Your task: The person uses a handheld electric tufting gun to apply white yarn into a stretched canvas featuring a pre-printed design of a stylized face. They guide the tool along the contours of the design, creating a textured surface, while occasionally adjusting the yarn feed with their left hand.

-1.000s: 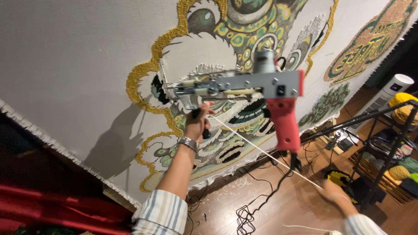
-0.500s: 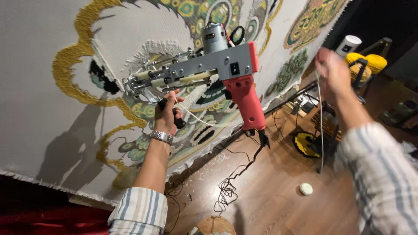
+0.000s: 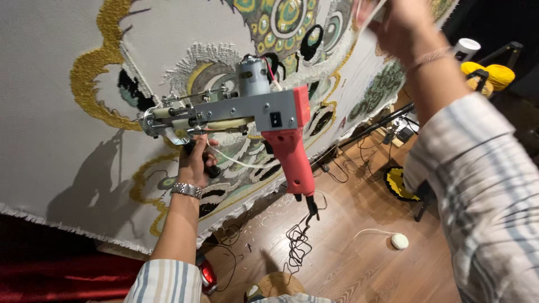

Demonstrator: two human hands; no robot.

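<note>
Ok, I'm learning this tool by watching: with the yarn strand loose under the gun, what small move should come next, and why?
Probably draw the raised right hand up a little to take the slack out of the white yarn. The strand droops below the tufting gun, which the left hand holds by its front grip beside the cloth. Slack yarn may snag.

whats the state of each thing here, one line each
tufting gun: held up by its front grip, needle end toward the cloth
left hand: closed on the gun's black grip
right hand: raised high, pinching pale yarn
cloth: stretched, partly tufted
power cord: hanging from the red handle, tangled on the floor
white yarn ball: lying on the floor
</note>
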